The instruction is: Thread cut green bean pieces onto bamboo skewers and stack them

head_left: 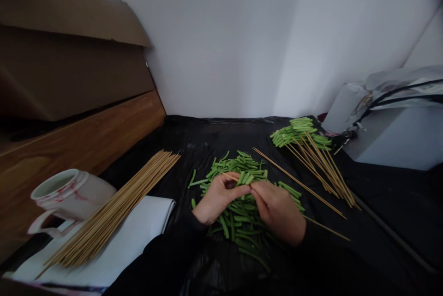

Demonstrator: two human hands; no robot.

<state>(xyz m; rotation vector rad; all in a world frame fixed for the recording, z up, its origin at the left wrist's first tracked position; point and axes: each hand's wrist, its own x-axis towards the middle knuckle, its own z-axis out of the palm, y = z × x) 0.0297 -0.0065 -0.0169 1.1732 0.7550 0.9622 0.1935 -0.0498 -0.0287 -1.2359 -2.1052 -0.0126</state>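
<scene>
Over a heap of cut green bean pieces point(242, 231), my left hand point(218, 198) is closed on a few short bean pieces point(245, 178) threaded on a thin wooden skewer. My right hand point(278, 210) meets it at the fingertips, its fingers pinched at the same pieces. The skewer's thin end shows above my left fingers, and a stick emerges to the lower right of my right hand. More bean pieces point(290, 192) lie just behind my right hand. Loose skewers point(301, 184) lie diagonally on the black plastic sheet point(204, 136).
Finished bean skewers point(301, 130) are piled at the back right, near a grey-white box point(394, 134). At the left, a bundle of bare skewers point(117, 208) rests on white paper point(152, 215) beside a mug point(76, 194). A cardboard box point(72, 69) stands behind the mug.
</scene>
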